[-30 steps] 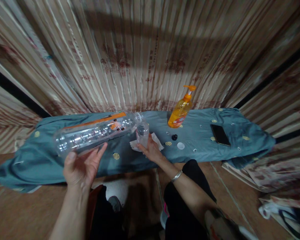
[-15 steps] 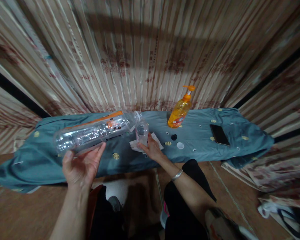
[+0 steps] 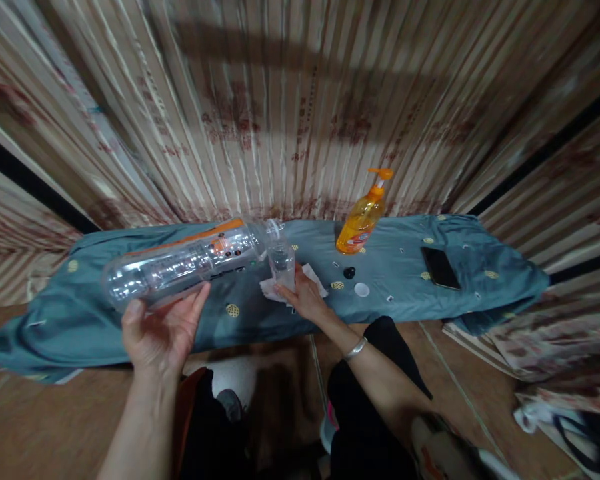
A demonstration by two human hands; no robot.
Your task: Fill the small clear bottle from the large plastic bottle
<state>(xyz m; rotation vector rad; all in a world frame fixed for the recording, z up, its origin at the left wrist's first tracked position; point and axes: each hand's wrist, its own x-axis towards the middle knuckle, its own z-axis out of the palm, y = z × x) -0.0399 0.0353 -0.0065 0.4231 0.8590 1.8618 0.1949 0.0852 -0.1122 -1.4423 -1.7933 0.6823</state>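
Observation:
My left hand point(image 3: 165, 327) is closed round the underside of a large clear plastic bottle point(image 3: 185, 263) with an orange-edged label. The bottle lies tilted on its side, its mouth to the right. That mouth is at the top of a small clear container point(image 3: 281, 257), which my right hand point(image 3: 303, 293) grips near its base. Under the container a white tissue point(image 3: 270, 291) lies on the cloth. Whether liquid passes between the two cannot be made out.
A pump bottle of orange liquid point(image 3: 361, 223) stands behind and to the right. A black cap point(image 3: 349, 273), a white round lid point(image 3: 362, 290) and a phone point(image 3: 440, 268) lie on the teal cloth point(image 3: 405, 300). Curtains point(image 3: 280, 133) rise behind.
The large bottle has shifted very slightly left, and its mouth sits a little higher on the small container. Both hands keep their holds.

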